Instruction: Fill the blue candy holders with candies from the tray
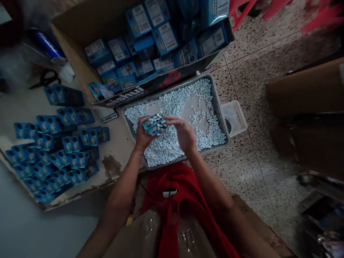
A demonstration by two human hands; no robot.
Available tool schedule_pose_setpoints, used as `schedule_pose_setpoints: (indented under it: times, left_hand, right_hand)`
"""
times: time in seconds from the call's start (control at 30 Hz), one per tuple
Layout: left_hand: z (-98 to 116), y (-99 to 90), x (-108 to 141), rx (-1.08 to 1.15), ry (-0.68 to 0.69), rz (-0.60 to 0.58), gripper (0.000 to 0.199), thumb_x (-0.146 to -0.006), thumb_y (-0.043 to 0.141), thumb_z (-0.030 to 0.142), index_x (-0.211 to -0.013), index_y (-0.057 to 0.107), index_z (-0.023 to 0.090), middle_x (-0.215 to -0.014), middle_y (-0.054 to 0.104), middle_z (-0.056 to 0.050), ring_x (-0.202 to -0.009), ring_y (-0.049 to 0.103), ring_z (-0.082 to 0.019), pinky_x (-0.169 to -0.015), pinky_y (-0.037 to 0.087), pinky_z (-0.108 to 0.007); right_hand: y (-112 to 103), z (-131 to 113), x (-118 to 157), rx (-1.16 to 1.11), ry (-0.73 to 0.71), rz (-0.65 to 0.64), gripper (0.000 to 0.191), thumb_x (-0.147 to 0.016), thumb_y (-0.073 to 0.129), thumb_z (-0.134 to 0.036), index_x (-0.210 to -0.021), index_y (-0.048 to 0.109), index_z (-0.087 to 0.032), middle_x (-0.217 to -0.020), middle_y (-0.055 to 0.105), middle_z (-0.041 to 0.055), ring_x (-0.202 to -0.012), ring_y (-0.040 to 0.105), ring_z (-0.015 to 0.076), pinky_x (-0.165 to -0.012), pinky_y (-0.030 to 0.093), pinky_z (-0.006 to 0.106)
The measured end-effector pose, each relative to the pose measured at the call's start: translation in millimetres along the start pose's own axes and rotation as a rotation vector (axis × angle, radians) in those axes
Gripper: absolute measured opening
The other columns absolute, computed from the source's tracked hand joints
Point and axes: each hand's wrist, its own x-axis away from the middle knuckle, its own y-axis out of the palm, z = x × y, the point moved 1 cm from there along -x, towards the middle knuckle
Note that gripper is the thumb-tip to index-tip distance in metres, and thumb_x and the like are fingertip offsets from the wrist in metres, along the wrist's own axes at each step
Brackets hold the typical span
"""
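Two bare hands over the tray, above a red cloth garment (185, 186) worn on the lap. Left hand (143, 136) grips small blue printed boxes (152, 125), likely a pair side by side, fingers narrow, closed around them; pale pellets sit at their tops. Right hand (186, 135): fingers nearly straight, reaching to the boxes' right end; can't tell if they touch.

Below: grey rectangular plastic tray (227, 134) of pale blue and white pellets (163, 150), with bare patches of base upper left and right. Translucent white plastic container (239, 120) just beside the tray's right end.

Left: worn pale tabletop (114, 138) with rows of upright blue boxes (53, 157); small white-and-grey device (109, 116) between those rows and the tray.

Beyond the tray: open brown cardboard carton (72, 43), dark printed front, holding more blue boxes (139, 21). Black-handled scissors (48, 78) and blue metallic can (45, 44) left of it. Red plastic stools (243, 12) far right, on speckled floor tiles (255, 71).
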Motion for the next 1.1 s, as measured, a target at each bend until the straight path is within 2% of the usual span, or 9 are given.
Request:
schedule_pose_setpoints:
  times: [0.13,0.23,0.37,0.5,0.63,0.73,0.83,0.97,1.1]
  left_hand:
    - [-15.2,-14.6,8.2,0.023,-0.065,-0.028,0.093,-0.06,0.093,0.074,-0.129,0.059,0.02,-0.126,0.068,-0.007,-0.119,0.069,-0.029,-0.104,0.055,-0.049]
    - [-24.7,-26.7,15.8,0.021,-0.114,0.081,0.093,-0.058,0.094,0.072,-0.13,0.06,0.023,-0.128,0.068,-0.006,-0.121,0.07,-0.03,-0.105,0.057,-0.049]
    - [-29.8,-30.4,25.1,0.045,-0.12,0.031,0.093,-0.061,0.09,0.076,-0.13,0.062,0.02,-0.128,0.069,-0.008,-0.129,0.066,-0.033,-0.105,0.056,-0.049]
    - [-34.2,-27.2,35.6,0.106,-0.152,0.066,0.091,-0.06,0.097,0.064,-0.133,0.057,0.029,-0.131,0.067,-0.008,-0.123,0.068,-0.032,-0.108,0.056,-0.053]
    - [-32.8,-24.2,42.3,0.091,-0.132,-0.028,0.09,-0.056,0.101,0.057,-0.13,0.058,0.028,-0.129,0.068,-0.009,-0.118,0.07,-0.034,-0.105,0.057,-0.054]
    - [-23.5,-27.3,41.9,-0.005,-0.09,-0.033,0.086,-0.059,0.1,0.053,-0.129,0.058,0.025,-0.126,0.069,-0.01,-0.113,0.071,-0.033,-0.102,0.058,-0.052]
    - [-10.5,-33.7,37.3,-0.171,-0.034,-0.043,0.079,-0.062,0.098,0.043,-0.128,0.061,0.021,-0.124,0.07,-0.011,-0.116,0.069,-0.034,-0.103,0.056,-0.051]
    - [3.7,-37.8,29.9,-0.314,-0.05,-0.111,0.073,-0.058,0.095,0.027,-0.123,0.065,0.021,-0.12,0.07,-0.01,-0.114,0.068,-0.036,-0.103,0.055,-0.05]
    - [13.4,-32.4,27.5,-0.305,-0.057,-0.142,0.071,-0.057,0.095,0.026,-0.122,0.066,0.021,-0.119,0.07,-0.009,-0.112,0.068,-0.035,-0.1,0.056,-0.048]
  right_hand:
    - [-36.0,42.8,34.6,0.544,-0.063,-0.053,0.051,-0.103,0.05,-0.062,-0.138,0.068,-0.03,-0.165,0.053,0.0118,-0.155,0.049,0.0335,-0.126,0.041,0.062]
    - [-40.3,76.3,67.9,0.878,-0.168,-0.32,0.049,-0.097,0.066,-0.049,-0.141,0.069,-0.028,-0.166,0.051,0.0167,-0.159,0.043,0.0402,-0.128,0.035,0.068]
    - [-28.1,106.2,76.8,1.055,-0.217,-0.619,0.064,-0.091,0.074,-0.053,-0.151,0.062,-0.036,-0.172,0.046,0.0145,-0.165,0.031,0.0465,-0.13,0.021,0.078]
    - [-29.6,120.8,37.8,1.167,-0.171,-0.48,0.081,-0.083,0.074,-0.073,-0.154,0.06,-0.035,-0.174,0.041,0.0174,-0.162,0.03,0.0524,-0.125,0.026,0.08]
    - [-38.5,125.9,-14.0,1.188,-0.077,-0.262,0.056,-0.088,0.075,-0.051,-0.139,0.071,-0.027,-0.155,0.061,0.0192,-0.143,0.055,0.0442,-0.115,0.048,0.062]
    - [-34.7,118.9,-46.0,1.031,0.067,0.022,0.034,-0.083,0.071,-0.032,-0.115,0.077,-0.021,-0.124,0.074,0.0167,-0.119,0.068,0.0356,-0.101,0.056,0.049]
    - [-17.3,97.3,-55.9,0.491,0.306,0.274,0.024,-0.079,0.069,-0.034,-0.1,0.071,-0.023,-0.096,0.075,0.0059,-0.092,0.07,0.0246,-0.084,0.058,0.038]
    - [18.3,53.2,-31.4,-0.272,0.485,0.194,0.031,-0.077,0.075,-0.043,-0.1,0.063,-0.028,-0.091,0.072,-0.0016,-0.077,0.065,0.0165,-0.072,0.054,0.029]
    - [43.7,23.0,-6.0,-0.353,0.265,0.168,0.027,-0.083,0.068,-0.052,-0.093,0.066,-0.027,-0.1,0.073,0.0034,-0.094,0.069,0.0226,-0.09,0.058,0.039]
